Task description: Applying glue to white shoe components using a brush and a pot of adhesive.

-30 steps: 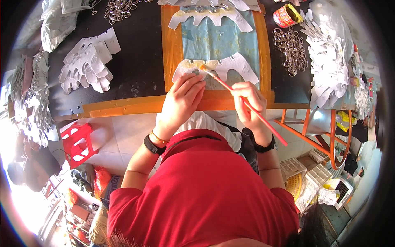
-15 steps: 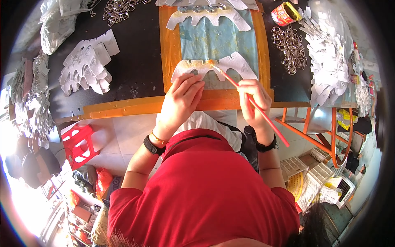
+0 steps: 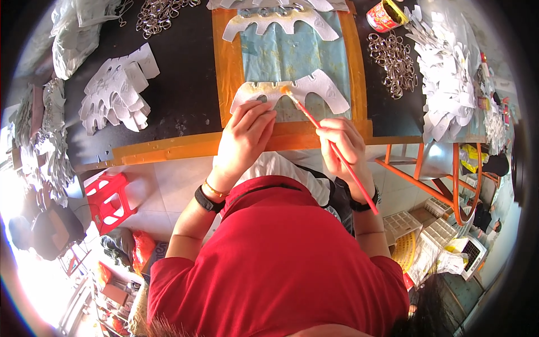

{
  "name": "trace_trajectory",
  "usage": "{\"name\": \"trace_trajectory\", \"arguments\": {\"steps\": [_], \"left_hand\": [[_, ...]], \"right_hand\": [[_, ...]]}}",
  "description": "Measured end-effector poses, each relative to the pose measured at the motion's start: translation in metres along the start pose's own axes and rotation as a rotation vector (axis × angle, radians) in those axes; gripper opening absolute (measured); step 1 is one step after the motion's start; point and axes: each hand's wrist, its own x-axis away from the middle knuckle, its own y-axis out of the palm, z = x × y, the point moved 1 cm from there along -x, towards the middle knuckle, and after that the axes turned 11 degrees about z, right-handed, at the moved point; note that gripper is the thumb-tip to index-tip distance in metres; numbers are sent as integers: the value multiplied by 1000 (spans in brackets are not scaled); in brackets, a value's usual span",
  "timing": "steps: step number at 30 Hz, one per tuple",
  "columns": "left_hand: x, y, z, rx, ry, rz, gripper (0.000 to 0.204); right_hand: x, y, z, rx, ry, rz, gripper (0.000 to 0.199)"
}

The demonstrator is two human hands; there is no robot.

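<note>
A white scalloped cutout (image 3: 323, 84), paper-like or leather-like, lies on the blue-green sheet in front of me, with a yellowish smear along its upper left edge. My left hand (image 3: 247, 135) rests on its lower left part, fingers bent and pressed together at the edge. In my right hand (image 3: 343, 143) is a thin red paintbrush (image 3: 305, 112), held like a pen. Its orange-yellow tip touches the cutout near the middle of the upper edge. Farther up lies a similar cutout (image 3: 269, 23) with metal rings along its top edge.
Stacked white cutouts (image 3: 115, 92) lie at left, and a large heap of them (image 3: 446, 73) at right. Metal rings (image 3: 393, 64) are piled beside a red and yellow tub (image 3: 387, 17); more rings (image 3: 157, 14) lie far left. Orange tape (image 3: 168, 147) borders the table. A red stool (image 3: 109, 202) stands below.
My right hand has shifted slightly left and toward me, and the brush handle now slants more steeply. The brush tip has slid a little down on the cutout. My left hand stays in place.
</note>
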Motion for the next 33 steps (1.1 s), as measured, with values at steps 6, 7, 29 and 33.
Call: {"name": "trace_trajectory", "arguments": {"steps": [6, 7, 29, 33], "left_hand": [[1, 0, 0, -3, 2, -2, 21], [0, 0, 0, -5, 5, -1, 21], [-2, 1, 2, -1, -10, 11, 18], [-3, 0, 3, -2, -41, -6, 20]], "right_hand": [[1, -3, -4, 80, -4, -13, 16], [-1, -2, -5, 84, -7, -27, 17], [7, -20, 11, 67, 90, 68, 12], [6, -16, 9, 27, 73, 27, 12]]}}
